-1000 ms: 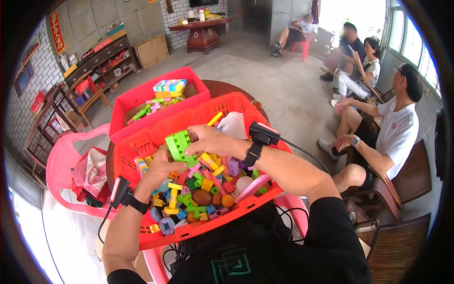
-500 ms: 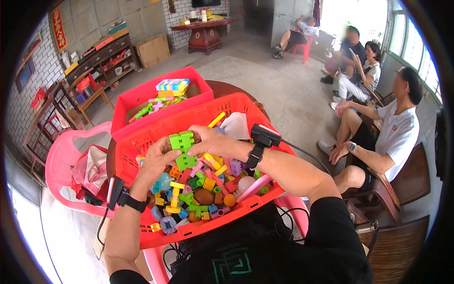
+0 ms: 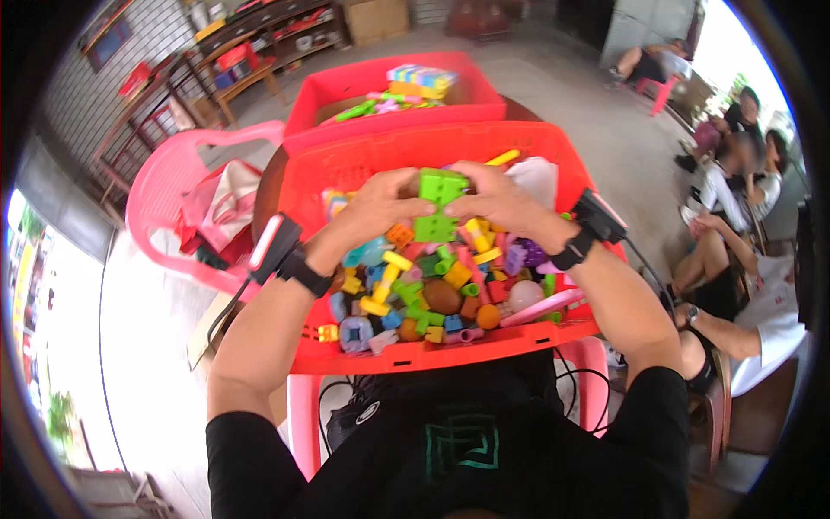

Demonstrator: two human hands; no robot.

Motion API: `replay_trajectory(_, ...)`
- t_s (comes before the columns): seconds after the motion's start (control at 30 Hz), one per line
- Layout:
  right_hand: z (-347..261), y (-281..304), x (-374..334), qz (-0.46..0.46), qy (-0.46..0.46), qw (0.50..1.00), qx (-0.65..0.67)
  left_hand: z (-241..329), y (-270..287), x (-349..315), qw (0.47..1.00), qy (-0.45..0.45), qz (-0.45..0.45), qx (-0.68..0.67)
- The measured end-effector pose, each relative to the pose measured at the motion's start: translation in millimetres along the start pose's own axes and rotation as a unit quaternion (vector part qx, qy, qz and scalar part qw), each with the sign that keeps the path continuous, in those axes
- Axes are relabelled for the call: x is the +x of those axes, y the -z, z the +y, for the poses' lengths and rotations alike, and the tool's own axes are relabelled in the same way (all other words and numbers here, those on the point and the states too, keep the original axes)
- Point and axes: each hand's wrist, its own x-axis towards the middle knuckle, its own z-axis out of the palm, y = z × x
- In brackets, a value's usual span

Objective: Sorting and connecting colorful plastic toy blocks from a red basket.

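Our left hand (image 3: 385, 201) and right hand (image 3: 494, 197) both have hold of one green block (image 3: 437, 228), the thumbs against its near face and the fingers curled in, partly hidden. Both hands are closed down to the block's width; we cannot tell whether it is one piece or several joined. The block stands upright between our hands, above the toys in the red basket (image 3: 484, 353). Each wrist wears a black strap with a small device on it.

Below our hands, in the basket, we see a yellow piece (image 3: 386, 284), a brown ball (image 3: 442, 297), an orange ball (image 3: 488, 317) and many small coloured pieces. A white cloth (image 3: 534, 177) lies at the far right of the basket.

Just beyond the basket is a red box (image 3: 311, 112) with a striped block stack (image 3: 422, 78) and loose pieces inside. To our left, a pink chair (image 3: 156, 186) bears cloth and a bag-like bundle (image 3: 229, 208). To our right, people sit along the wall, and farther off one sits on a red chair (image 3: 664, 93).
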Motion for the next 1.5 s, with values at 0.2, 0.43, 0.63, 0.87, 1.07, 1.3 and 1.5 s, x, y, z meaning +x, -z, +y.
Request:
replay_trajectory(0.2, -4, -9, 1, 0.0, -0.004, 0.998, -0.061, -26, 7, 0, 0.997, -0.016, 0.018, 0.068)
replay_trajectory(0.43, -12, -12, -4, 0.019, -0.03, 0.999, -0.042, -21, -1, -1, 0.999, -0.006, 0.027, 0.027)
replay_trajectory(0.63, -19, 0, 6, -0.011, -0.009, 0.998, -0.054, -8, -1, 1, 0.998, -0.012, 0.032, -0.047)
replay_trajectory(0.87, -38, 25, 5, 0.133, 0.066, 0.967, -0.208, 18, 43, 1, 0.975, -0.044, 0.22, -0.009)
replay_trajectory(1.07, -73, 34, -13, 0.132, 0.05, 0.977, -0.161, 34, 108, 17, 0.874, -0.079, 0.291, 0.381)
replay_trajectory(1.3, -79, 18, -11, -0.041, 0.112, 0.912, -0.393, -12, 148, 72, 0.759, -0.129, 0.341, 0.539)
replay_trajectory(1.5, -31, 47, -15, 0.071, 0.026, 0.89, -0.45, -59, 148, 93, 0.787, -0.088, 0.294, 0.535)
